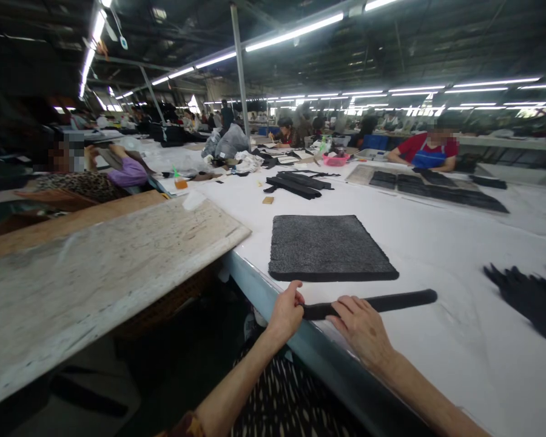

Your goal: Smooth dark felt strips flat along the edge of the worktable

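A long dark fabric strip (398, 301) lies near the front edge of the white table, its rounded far end pointing right. My left hand (289, 311) pinches the strip's left end at the table edge, fingers curled. Farther along the strip, my right hand (360, 325) has its fingertips pressed together on top of it, the thumb at its near side. Just beyond both hands, a dark grey textured fabric panel (330, 247) lies flat, not touching the strip.
A worn board (104, 261) slants at the left. Dark pieces (528, 300) lie at the right, folded strips (295, 184) behind the panel. A small yellowish block (268, 200) is nearby. People (425, 152) sit at the back right and left.
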Tool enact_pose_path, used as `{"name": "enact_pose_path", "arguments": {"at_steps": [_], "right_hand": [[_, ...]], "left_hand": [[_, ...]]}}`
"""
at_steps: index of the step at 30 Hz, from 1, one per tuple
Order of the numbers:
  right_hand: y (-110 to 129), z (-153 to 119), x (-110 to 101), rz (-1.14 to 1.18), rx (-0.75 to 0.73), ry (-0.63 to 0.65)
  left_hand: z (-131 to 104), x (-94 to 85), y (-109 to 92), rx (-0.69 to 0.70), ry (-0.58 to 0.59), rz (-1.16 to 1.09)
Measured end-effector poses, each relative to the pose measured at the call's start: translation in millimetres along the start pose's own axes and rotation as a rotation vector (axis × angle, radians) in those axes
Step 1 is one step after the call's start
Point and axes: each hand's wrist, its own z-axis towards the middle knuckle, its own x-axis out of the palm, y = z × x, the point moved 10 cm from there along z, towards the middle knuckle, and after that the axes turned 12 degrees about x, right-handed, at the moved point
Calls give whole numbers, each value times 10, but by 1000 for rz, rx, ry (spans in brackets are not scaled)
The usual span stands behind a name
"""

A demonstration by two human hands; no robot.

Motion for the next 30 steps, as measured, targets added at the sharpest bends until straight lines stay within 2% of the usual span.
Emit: {"name": "enact_pose_path", "arguments": {"at_steps": [3,6,9,13,22,27,30], "right_hand": [[-58,127,40,72,61,58],[6,253,251,139,75,215],[82,313,470,112,82,363],[67,339,551,48,113,400],[37,344,469,18,22,296],[115,335,470,-38,-65,233],[140,320,459,-37,-99,207]], "left_hand": [[-48,-53,-20,52,-51,-25],[-93,-100,-31,87,-118,-94],[-122,-154,-10,107,-171,-109],[-123,-219,33,118,-196,-50],[16,-196,-177,267,28,369],[80,-56,-263,338,228,558],[89,6,-245,339,295,671]]}}
